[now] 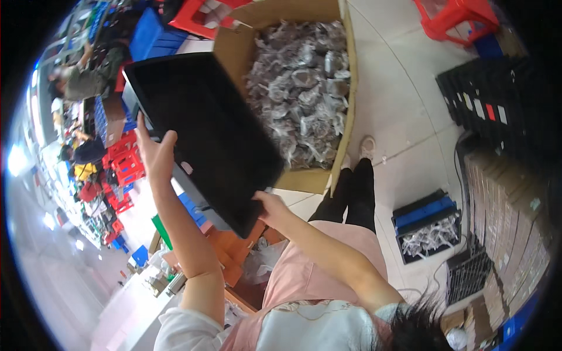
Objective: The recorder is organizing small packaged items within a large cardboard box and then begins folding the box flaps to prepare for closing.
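Holding up a black bin (205,128) with both hands looked like the step going on. The bin was in the air in front of the person, tilted. From this view it hid a bit of the left side of a big brown box (298,10). The left hand (155,153) had hold of the bin's long left side, with the thumb and a finger spread wide apart. The right hand (273,209) held the bin near its bottom corner, but most of those fingers were hidden, so nobody could tell how they bent. The inside was too dark to tell if it held anything.

Lots of clear-wrapped bits (298,93) lay in the big box. Moving the bin would likely call for a good hold with both hands, and care not to bump the box.

No words could be read. Over on the right, dark crates (462,76) had white tags (479,109) and a red tag (490,112), all too small to read. A pink spot (186,168) showed at the bin's near edge; it was hard to tell if it was a label or a hole.
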Tool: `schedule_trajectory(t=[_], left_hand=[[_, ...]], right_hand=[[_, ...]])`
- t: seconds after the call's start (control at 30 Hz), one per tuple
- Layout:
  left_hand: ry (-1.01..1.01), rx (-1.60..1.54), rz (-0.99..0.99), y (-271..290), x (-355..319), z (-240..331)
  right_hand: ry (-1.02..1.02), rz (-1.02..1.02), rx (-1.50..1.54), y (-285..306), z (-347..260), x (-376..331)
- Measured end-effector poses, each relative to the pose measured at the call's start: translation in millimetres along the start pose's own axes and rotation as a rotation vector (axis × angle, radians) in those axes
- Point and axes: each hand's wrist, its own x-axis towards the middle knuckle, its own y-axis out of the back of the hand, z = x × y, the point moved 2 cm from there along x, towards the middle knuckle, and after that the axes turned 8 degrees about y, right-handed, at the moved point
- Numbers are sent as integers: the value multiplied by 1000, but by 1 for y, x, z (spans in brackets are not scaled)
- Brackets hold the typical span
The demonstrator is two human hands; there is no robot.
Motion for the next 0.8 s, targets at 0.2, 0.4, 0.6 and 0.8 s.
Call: schedule_trajectory(t=[0.2, 0.4, 0.6, 0.8], left_hand=[[136, -868, -252, -4, -72, -12], [527, -1313, -676, -7, -119, 61], [-81, -1444, -838, 81, -192, 278], [-812, -1830, -1062, 235, -200, 433]], right_hand=[[830, 273, -938, 47, -97, -182], [1829, 268, -2251, -52, -167, -443], [2239, 98, -2677, -120, -148, -623], [3384, 785, -2599, -198, -151, -774]])
